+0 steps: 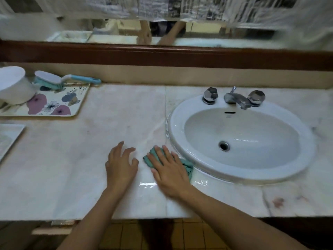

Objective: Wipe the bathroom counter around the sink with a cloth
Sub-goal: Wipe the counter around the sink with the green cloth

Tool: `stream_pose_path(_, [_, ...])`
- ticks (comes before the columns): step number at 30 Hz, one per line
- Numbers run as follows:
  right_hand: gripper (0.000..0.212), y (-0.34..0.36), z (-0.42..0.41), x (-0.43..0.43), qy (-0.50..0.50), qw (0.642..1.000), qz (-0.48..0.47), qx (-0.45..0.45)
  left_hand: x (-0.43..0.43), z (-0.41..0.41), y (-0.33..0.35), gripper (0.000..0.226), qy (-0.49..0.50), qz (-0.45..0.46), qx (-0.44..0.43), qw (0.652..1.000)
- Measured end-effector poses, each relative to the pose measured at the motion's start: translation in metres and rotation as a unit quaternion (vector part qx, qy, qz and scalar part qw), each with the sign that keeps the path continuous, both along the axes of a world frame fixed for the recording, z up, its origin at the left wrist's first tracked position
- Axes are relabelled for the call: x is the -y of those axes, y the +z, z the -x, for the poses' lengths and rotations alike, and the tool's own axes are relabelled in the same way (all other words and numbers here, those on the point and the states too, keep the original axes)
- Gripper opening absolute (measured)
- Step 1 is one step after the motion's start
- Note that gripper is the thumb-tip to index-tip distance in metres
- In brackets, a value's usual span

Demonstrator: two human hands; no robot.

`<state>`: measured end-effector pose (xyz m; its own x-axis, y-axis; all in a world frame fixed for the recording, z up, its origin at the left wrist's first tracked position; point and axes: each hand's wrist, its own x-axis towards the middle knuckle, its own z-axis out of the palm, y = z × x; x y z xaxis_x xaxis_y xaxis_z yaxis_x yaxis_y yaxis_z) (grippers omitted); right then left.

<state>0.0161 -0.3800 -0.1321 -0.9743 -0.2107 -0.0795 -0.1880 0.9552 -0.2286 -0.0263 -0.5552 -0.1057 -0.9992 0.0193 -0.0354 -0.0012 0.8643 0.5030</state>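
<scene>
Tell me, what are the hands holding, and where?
The right hand presses flat on the cloth's middle; no grasp shows. The left hand holds nothing.

Under my right hand (169, 172), a teal cloth (187, 166); pale veined marble desk (72, 168); white sink (241, 139); floral tray (54, 103), purple and blue blooms.

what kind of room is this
Most likely a bathroom. A white oval sink is set into a marble counter, with a chrome tap behind it and a mirror along the wall. The right hand presses a green cloth beside the sink.
</scene>
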Motion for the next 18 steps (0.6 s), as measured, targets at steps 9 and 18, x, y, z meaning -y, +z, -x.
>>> stream_pose_path(9, [0.057,0.004,-0.160,-0.142,-0.119,0.993,-0.018,0.001,-0.073,-0.089,-0.028,0.058,-0.126,-0.020,-0.028,0.991])
stream_pose_path(18, [0.054,0.008,-0.221,-0.287,-0.367,0.930,0.019,-0.009,-0.105,-0.114,-0.016,0.056,-0.012,-0.049,0.013,0.999])
